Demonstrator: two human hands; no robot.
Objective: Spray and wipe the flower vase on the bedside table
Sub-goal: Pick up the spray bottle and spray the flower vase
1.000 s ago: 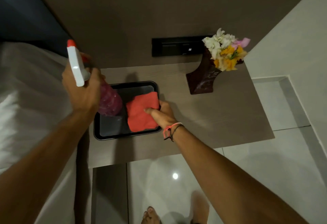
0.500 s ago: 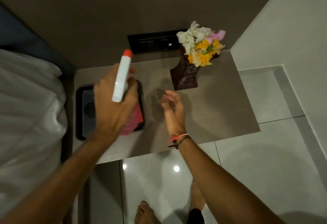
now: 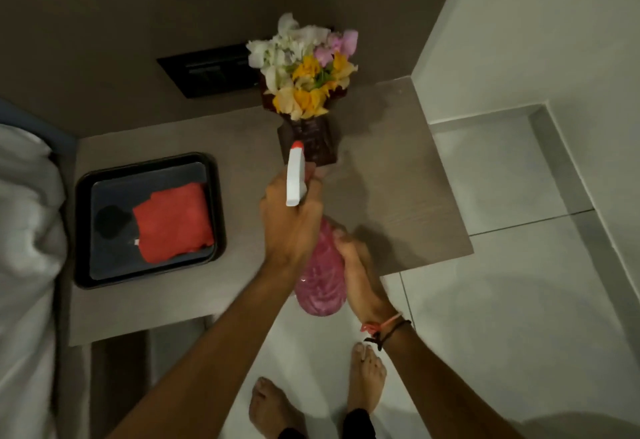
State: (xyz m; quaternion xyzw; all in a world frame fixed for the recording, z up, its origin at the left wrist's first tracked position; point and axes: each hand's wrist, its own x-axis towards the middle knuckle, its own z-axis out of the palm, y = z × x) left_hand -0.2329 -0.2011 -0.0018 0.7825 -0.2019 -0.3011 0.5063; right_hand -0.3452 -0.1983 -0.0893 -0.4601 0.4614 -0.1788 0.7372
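A: Vase (image 3: 310, 142) is the thing to clean, so where are the hands in relation to it?

B: The left hand (image 3: 290, 220) is closed around the neck of a spray bottle (image 3: 320, 275), fingers at the trigger under its white head. The right hand (image 3: 356, 272) is cupped against the side of the bottle's pink body, steadying it. Neither hand holds anything else.

A: And which way does the bottle point?

B: Its long axis runs away from the person, straight ahead. The red nozzle tip (image 3: 297, 145) sits just in front of the vase's near face, close to it; I cannot tell whether they touch.

A: So the vase lies directly beyond the hands?

B: Yes. It is a dark brown vase, standing upright near the back of the bedside table (image 3: 398, 175), close to the wall, with white, yellow and pink flowers (image 3: 303, 67) spreading over its top. The left hand is the nearer one; the right is further back, at the table's front edge.

A: Where is the cloth for wiping?

B: A folded red cloth (image 3: 173, 222) lies in a black tray (image 3: 81, 230) on the left of the table, well apart from both hands. Spraying looks like the step in hand; wiping is not yet begun
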